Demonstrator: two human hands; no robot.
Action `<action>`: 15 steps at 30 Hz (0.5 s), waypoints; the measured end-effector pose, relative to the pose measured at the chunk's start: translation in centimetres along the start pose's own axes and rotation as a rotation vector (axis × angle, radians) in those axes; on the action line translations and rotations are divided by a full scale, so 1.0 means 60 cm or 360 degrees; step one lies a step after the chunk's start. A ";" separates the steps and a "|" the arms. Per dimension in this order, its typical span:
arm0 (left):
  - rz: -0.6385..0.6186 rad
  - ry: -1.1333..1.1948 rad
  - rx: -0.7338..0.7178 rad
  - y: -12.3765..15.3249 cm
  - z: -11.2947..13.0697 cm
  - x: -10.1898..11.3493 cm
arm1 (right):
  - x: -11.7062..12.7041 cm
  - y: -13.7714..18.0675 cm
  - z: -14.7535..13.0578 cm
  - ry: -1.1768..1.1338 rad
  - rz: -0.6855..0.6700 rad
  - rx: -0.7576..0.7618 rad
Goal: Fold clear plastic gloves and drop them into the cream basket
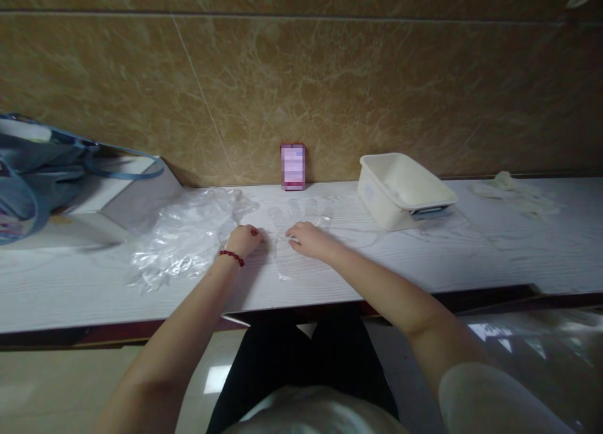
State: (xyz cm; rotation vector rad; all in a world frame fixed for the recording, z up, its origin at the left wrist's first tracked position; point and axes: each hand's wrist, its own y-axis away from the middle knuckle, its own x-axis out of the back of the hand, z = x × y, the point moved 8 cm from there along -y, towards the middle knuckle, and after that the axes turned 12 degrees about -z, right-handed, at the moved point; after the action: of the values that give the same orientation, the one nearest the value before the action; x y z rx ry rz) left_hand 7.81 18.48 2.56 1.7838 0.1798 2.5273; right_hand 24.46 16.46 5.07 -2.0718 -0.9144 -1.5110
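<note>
Head view: both hands at a clear plastic glove, mid-worktop

1. Thing in hand. A clear plastic glove (305,213) lies flat on the white worktop (471,252), at the centre, between the two hands. Its fingers point toward the far wall. The film is thin and hard to trace at its near end.

2. Left hand (243,239). It rests on the worktop just left of the glove, at the right edge of a crumpled heap of clear plastic (188,239). The grip is curled, fingers folded in toward the palm. Whether it nips any film cannot be told. A red bead bracelet (231,257) sits on the wrist.

3. Right hand (307,238). It lies palm down on the near part of the glove. The grip is not closed round anything: the fingers lie close together, pointing left, fingertips (292,236) down on the film.

4. Surroundings.
- A small pink box (293,166) stands upright against the tiled wall, beyond the glove.
- A white plastic tub (377,198) sits to the right, well apart from the hands.
- Pale gloves (516,192) lie at the far right.
- A blue bag (42,170) rests at the far left, upon a white box (117,198).
</note>
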 end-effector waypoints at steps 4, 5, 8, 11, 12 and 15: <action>-0.0022 0.0129 0.0026 0.003 0.003 0.010 | -0.014 0.006 -0.031 0.0129 0.0014 0.0396; -0.0035 0.0189 0.0054 0.004 0.001 0.011 | -0.019 0.008 -0.032 0.0132 0.0007 0.0440; -0.0077 0.0416 0.0105 0.009 -0.003 0.012 | -0.029 0.010 -0.029 0.0047 0.0005 0.0483; -0.0061 0.0586 0.0052 0.017 0.017 0.018 | -0.017 0.003 -0.011 -0.0199 0.0151 0.0392; -0.0051 0.0591 0.0021 0.020 0.029 0.021 | -0.009 0.001 0.001 -0.0303 0.0248 0.0308; -0.0056 0.0542 -0.0080 0.026 0.070 0.028 | 0.010 -0.001 0.035 -0.0573 0.0510 0.0084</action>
State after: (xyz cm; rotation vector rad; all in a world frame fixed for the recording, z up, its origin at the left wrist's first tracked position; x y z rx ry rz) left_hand 11.27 17.40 5.72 1.3094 0.1545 2.7633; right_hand 25.95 18.04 4.93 -2.3588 -0.6865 -0.9610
